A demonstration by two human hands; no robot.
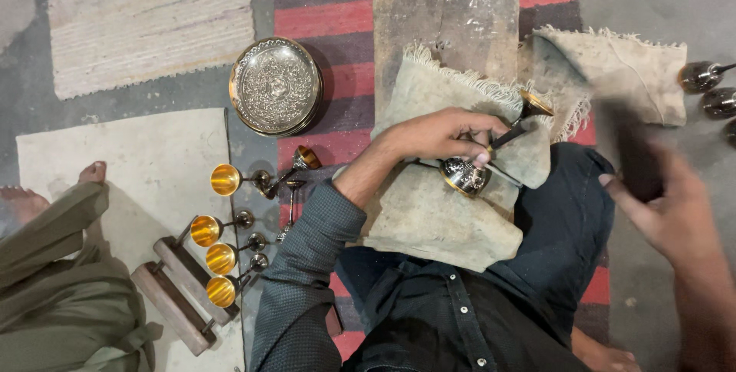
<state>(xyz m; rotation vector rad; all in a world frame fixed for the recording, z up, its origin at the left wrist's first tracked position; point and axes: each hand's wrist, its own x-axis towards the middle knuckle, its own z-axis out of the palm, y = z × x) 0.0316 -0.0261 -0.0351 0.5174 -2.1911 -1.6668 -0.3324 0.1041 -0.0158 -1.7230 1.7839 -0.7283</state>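
My left hand [437, 136] presses down on a small engraved metal goblet [464, 176] that lies on its side, stem and gold-rimmed foot pointing up right. The goblet rests on a fringed beige cloth [429, 219] over a worn wooden board [452, 27] on my lap. A thin rod seems to lie under the fingers, but it is hard to make out. My right hand [668, 215] hovers blurred at the right, apart from the goblet, closed around a dark blurred tool [632, 154].
A stack of engraved silver plates [276, 85] sits to the left of the board. Several gold-lined goblets [221, 258] lie on the floor beside wooden blocks [180, 299]. Another person's foot [23, 199] and olive trousers are at far left. More goblets [701, 77] lie at the right edge.
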